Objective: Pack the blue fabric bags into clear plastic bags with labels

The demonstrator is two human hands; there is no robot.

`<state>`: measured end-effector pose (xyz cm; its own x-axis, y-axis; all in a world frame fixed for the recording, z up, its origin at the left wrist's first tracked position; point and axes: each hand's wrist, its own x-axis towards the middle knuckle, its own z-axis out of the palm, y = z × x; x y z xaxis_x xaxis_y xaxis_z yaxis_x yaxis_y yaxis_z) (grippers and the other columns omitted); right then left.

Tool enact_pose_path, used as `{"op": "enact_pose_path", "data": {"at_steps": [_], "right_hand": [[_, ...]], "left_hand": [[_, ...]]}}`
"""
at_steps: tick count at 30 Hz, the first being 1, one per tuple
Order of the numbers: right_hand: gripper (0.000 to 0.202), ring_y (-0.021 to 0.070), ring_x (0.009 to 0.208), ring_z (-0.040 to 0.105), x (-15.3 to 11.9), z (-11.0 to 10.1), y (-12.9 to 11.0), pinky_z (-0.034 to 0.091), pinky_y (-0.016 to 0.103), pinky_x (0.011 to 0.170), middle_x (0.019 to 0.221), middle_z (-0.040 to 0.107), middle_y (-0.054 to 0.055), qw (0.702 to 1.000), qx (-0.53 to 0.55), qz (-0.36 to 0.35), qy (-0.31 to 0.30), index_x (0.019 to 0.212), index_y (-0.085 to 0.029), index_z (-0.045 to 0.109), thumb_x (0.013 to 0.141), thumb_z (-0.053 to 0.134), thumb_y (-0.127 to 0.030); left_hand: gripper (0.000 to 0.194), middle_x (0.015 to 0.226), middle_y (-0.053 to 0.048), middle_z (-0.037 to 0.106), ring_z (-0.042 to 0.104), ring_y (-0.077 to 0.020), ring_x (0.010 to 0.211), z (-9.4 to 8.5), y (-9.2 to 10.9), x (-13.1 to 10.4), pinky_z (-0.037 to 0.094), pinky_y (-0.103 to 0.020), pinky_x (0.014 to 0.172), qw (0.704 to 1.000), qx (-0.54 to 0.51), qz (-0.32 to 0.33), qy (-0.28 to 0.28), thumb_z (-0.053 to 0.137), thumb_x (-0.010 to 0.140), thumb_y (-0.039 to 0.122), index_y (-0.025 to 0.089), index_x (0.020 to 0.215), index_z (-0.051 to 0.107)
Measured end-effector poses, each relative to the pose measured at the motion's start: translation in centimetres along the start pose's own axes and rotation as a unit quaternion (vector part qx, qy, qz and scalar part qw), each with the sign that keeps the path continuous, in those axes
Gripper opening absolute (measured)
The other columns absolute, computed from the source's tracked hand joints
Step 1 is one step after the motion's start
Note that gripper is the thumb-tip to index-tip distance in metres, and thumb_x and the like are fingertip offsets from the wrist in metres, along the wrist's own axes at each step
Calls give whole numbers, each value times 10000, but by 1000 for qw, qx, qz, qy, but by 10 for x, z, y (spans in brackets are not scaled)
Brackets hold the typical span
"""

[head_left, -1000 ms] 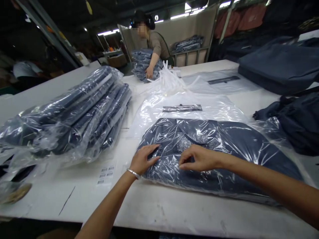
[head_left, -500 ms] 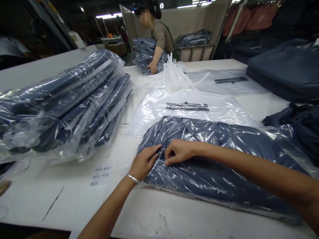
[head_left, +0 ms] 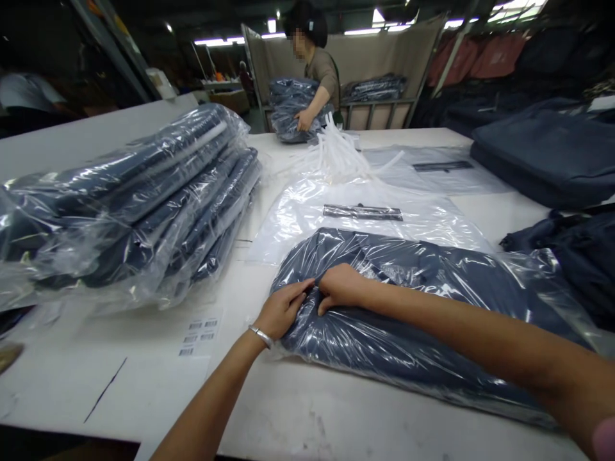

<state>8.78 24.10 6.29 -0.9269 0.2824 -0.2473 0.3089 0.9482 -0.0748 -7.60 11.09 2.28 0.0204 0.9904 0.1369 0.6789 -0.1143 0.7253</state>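
Note:
A dark blue folded garment in a clear plastic bag [head_left: 432, 301] lies on the white table [head_left: 298, 410] in front of me. My left hand [head_left: 282, 310], with a silver bracelet on the wrist, presses on the bag's left end with its fingers pinching the film. My right hand [head_left: 342, 286] is beside it, fingers curled and gripping the same plastic at the bag's left end. The two hands almost touch.
A tall stack of bagged dark garments [head_left: 129, 205] fills the left side. Empty clear bags [head_left: 365, 211] lie behind the garment, with white strips [head_left: 341, 150] beyond. A barcode sticker sheet [head_left: 199, 333] lies near my left wrist. Loose dark garments [head_left: 567, 256] sit right. A co-worker [head_left: 319, 77] handles a bagged pile at the far end.
My right hand slid left along the bag to meet the left hand and both now grip the bag's left end. The co-worker lifted a bagged pile toward the body.

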Motion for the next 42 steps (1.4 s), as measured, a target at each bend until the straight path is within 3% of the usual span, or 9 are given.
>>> {"op": "enact_pose_path", "data": {"at_steps": [8,13,16,19,24,30,32,37,42], "right_hand": [[399,179,683,634,-15,14,0,337,233,550,704,714,44,983,173,67,-7,800,-176,744,773,686,-569],[305,129,600,620,-29,3,-7,384,207,590,607,681,11,977,201,74,-2,801,-161,726,895,589,-417],[282,186,763,660,-41,1,-21,413,241,668,773,721,73,979,166,108,52,830,-149,719,914,565,-370],[328,251,944,647,-59,8,-40,423,304,768,1001,706,150,974,127,148,119,1007,-136,687,980,426,-333],[273,237,921,652,-74,26,-43,423,305,778,984,714,115,956,129,200,173,1041,-182,671,972,451,-328],[251,219,893,655,-68,17,-18,427,288,760,921,717,110,941,136,237,200,1043,-136,643,961,479,-308],[273,200,920,655,-73,15,-23,436,285,801,970,717,88,943,139,212,216,1121,-159,615,985,427,-302],[401,233,1213,561,-84,28,-48,419,343,1031,1316,611,120,964,186,-7,191,1291,-177,579,952,504,-378],[454,255,1285,512,-102,46,-65,412,424,1087,1391,548,140,946,203,28,251,1385,-177,510,960,472,-330]], "left_hand": [[308,1183,-22,699,644,-186,1103,-20,21,-26,504,-376,1016,979,9,-37,201,507,930,346,268,1193,647],[304,1261,-35,654,577,-215,1206,-14,46,-64,459,-442,1069,964,144,-10,225,515,927,344,286,1203,628],[370,1408,-70,537,467,-244,1324,-2,51,-81,385,-493,1127,945,180,-43,268,526,919,369,279,1276,568],[558,1491,-118,434,366,-275,1399,11,48,-93,323,-536,1154,926,142,-144,319,534,901,457,259,1410,418],[844,1555,-153,324,282,-290,1443,31,47,-93,252,-517,1190,939,65,-206,269,573,840,565,194,1507,213],[847,1536,-166,354,324,-314,1419,32,48,-83,269,-525,1176,929,57,-218,295,608,822,523,178,1501,240],[728,1515,-152,394,348,-298,1408,32,49,-85,277,-530,1172,926,59,-192,321,559,865,480,201,1482,291],[631,1526,-139,380,306,-268,1434,33,44,-87,262,-517,1180,921,79,-171,341,480,912,450,219,1472,305],[687,1384,-162,554,556,-282,1245,24,22,-80,466,-461,1020,933,71,-234,262,538,868,485,192,1457,342]]}}
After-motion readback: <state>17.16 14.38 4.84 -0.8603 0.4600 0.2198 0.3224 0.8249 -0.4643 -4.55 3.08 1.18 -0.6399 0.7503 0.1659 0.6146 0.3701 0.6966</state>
